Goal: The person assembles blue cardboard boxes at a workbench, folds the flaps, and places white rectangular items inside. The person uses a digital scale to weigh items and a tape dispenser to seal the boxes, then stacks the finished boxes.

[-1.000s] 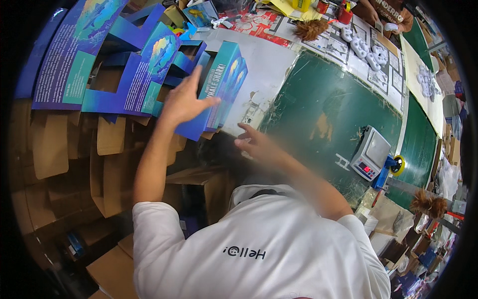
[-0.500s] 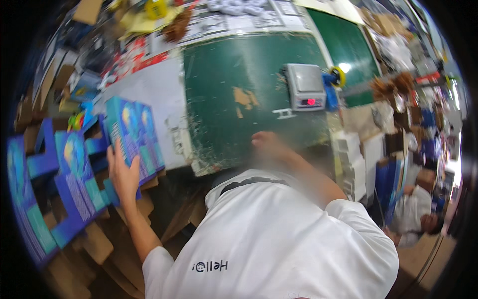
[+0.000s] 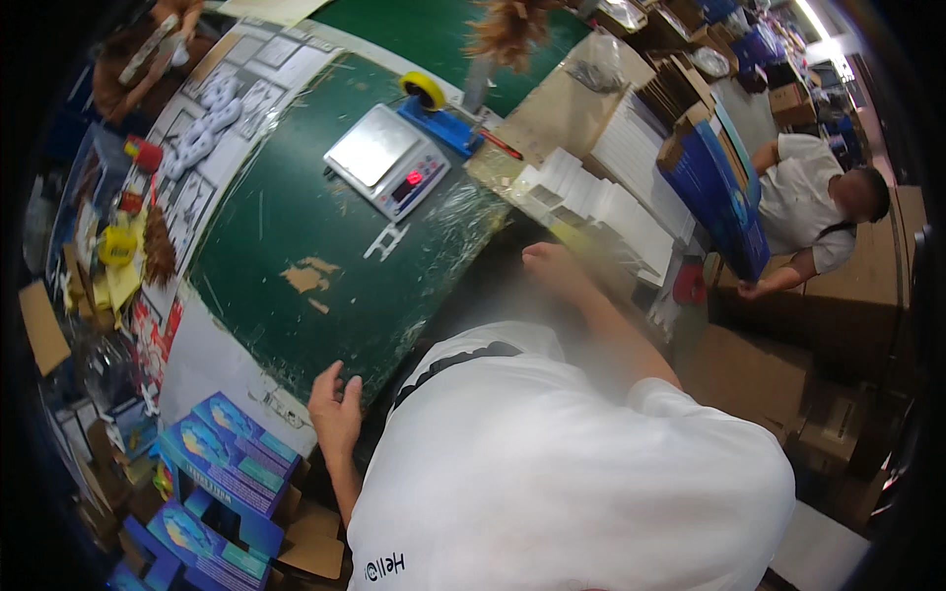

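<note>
My left hand (image 3: pixel 337 406) is over the near left edge of the green tabletop (image 3: pixel 266 236), its fingers apart and nothing in them. Curled into a fist, my right hand (image 3: pixel 552 268) is past the table's near right edge, close to the stacked white cartons (image 3: pixel 601 212); no object shows in it. On the table stands a digital scale (image 3: pixel 379 153) with a lit red display and a bare pan. A small white cut-out piece (image 3: pixel 385 241) lies beside it. Blue printed boxes (image 3: pixel 232 453) sit at the lower left, some with brown flaps open, apart from my left hand.
A blue tape dispenser (image 3: pixel 443 126) with a yellow roll stands behind the scale. At the right, a co-worker (image 3: pixel 813 192) holds flat blue cartons (image 3: pixel 714 187). Large brown boxes (image 3: pixel 847 325) stand beside that person. Papers and white coiled items (image 3: pixel 205 128) lie along the far left.
The view has swung right. My left hand has let go of the blue box and moved to the table edge. My right hand has shifted right, toward the white cartons.
</note>
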The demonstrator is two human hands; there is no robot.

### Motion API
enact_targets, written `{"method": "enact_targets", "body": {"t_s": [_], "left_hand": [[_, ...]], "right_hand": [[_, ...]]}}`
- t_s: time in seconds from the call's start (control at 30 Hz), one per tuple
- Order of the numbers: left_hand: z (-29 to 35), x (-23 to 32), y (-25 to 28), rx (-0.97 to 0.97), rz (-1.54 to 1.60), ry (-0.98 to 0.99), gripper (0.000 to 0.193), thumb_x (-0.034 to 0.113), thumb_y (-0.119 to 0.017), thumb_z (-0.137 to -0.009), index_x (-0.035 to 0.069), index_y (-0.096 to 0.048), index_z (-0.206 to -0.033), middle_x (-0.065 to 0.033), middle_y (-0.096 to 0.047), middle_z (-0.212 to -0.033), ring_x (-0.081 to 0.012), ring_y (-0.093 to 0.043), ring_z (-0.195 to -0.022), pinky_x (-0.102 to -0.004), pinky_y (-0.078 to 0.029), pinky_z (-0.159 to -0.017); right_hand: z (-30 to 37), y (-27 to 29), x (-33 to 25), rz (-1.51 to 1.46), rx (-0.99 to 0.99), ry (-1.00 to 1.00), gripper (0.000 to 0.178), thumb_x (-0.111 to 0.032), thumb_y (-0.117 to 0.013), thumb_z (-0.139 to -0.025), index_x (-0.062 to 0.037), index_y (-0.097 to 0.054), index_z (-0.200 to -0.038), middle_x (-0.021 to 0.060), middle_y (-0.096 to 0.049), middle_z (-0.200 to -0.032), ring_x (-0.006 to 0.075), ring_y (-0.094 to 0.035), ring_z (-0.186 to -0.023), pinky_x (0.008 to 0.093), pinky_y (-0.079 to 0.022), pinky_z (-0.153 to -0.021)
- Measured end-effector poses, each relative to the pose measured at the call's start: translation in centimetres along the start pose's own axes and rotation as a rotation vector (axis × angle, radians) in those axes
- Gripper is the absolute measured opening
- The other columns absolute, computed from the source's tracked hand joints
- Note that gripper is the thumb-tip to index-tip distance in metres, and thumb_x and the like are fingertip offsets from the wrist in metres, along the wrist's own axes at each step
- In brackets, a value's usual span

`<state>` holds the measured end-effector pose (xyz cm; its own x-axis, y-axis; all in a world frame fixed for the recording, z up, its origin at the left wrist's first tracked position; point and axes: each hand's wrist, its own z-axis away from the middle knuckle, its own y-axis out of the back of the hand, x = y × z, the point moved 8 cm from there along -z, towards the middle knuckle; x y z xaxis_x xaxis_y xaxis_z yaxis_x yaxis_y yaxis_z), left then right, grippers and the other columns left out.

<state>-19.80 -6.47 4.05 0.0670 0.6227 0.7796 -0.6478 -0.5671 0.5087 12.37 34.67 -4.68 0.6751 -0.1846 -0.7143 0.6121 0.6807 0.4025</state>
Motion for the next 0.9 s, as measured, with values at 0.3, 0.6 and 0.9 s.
{"method": "enact_targets", "body": {"t_s": [0.3,0.6,0.9], "left_hand": [[-2.8,7.1,-16.3,-0.277,-0.07,0.116,0.049,0.022,-0.079,-0.099,-0.003,-0.071,-0.14,-0.0277,-0.077,-0.128,-0.0335,-0.08,-0.109,-0.04,-0.062,-0.092],[-9.1,17.4,-26.6,-0.387,-0.328,-0.176,0.042,0.02,-0.079,-0.097,0.0,-0.075,-0.133,-0.0236,-0.079,-0.121,-0.0369,-0.079,-0.103,-0.0431,-0.061,-0.088],[-10.9,23.3,-31.8,-0.418,-0.3,-0.305,0.04,0.02,-0.078,-0.097,0.0,-0.075,-0.132,-0.0239,-0.077,-0.119,-0.0415,-0.076,-0.107,-0.0466,-0.058,-0.092]], "right_hand": [[-3.6,14.9,-0.6,0.174,0.351,0.28,0.029,-0.024,-0.067,-0.105,-0.0013,-0.079,-0.117,0.0237,-0.078,-0.095,0.0385,-0.078,-0.087,0.0426,-0.06,-0.08],[-3.4,26.9,-0.3,0.252,0.614,0.312,0.023,-0.019,-0.071,-0.101,-0.0016,-0.08,-0.113,0.019,-0.079,-0.097,0.0363,-0.076,-0.087,0.0433,-0.059,-0.081],[-14.2,29.9,-3.2,0.681,0.498,0.469,0.056,-0.032,-0.078,-0.097,-0.0109,-0.067,-0.147,0.0196,-0.067,-0.142,0.0392,-0.061,-0.133,0.0479,-0.051,-0.11]]}}
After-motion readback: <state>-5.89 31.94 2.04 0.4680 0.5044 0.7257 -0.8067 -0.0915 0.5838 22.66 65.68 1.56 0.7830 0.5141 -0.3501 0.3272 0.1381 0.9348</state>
